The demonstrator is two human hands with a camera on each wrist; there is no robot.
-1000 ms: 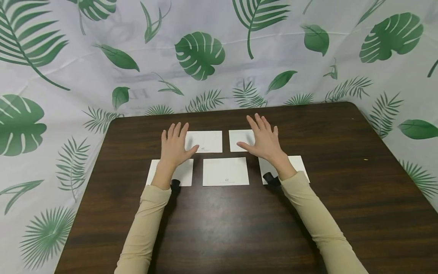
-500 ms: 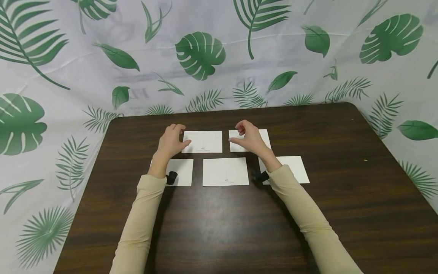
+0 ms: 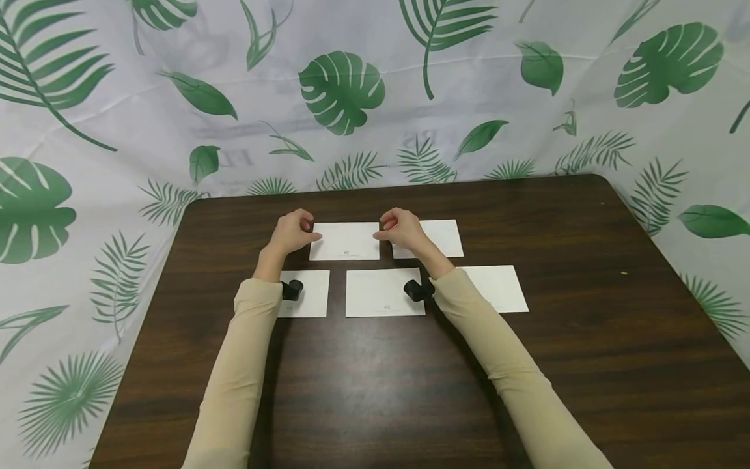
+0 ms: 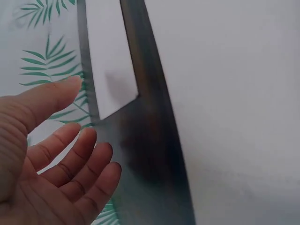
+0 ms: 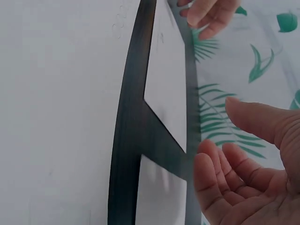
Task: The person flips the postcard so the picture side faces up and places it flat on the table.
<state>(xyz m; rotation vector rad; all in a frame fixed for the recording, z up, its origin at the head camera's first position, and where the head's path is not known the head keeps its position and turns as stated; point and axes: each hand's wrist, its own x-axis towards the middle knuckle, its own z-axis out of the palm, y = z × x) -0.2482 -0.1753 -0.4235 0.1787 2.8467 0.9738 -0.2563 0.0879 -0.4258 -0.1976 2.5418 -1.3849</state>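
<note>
A white card [image 3: 346,242] with a small printed mark lies on the table in the back row, between the two hands. My left hand [image 3: 291,233] hovers at its left edge. In the left wrist view that hand's thumb and bent fingers stand apart, with nothing between them, beside the card [image 4: 110,56]. Near the same card's right edge is my right hand [image 3: 404,231], overlapping the gap to another white card [image 3: 442,238]. Its fingers [image 5: 206,183] are loosely curled and hold nothing in the right wrist view.
More white cards make up the front row: one at left [image 3: 307,293], one in the middle [image 3: 381,293] and one at right [image 3: 498,288]. The dark wooden table [image 3: 363,391] ends at a leaf-patterned curtain [image 3: 363,150]. Black wrist cameras [image 3: 413,290] hang over the front cards.
Both hands have gone from spread fingers to bent ones. The right hand has moved left, from over the back right card to the back left card's right edge. The cards stay in place.
</note>
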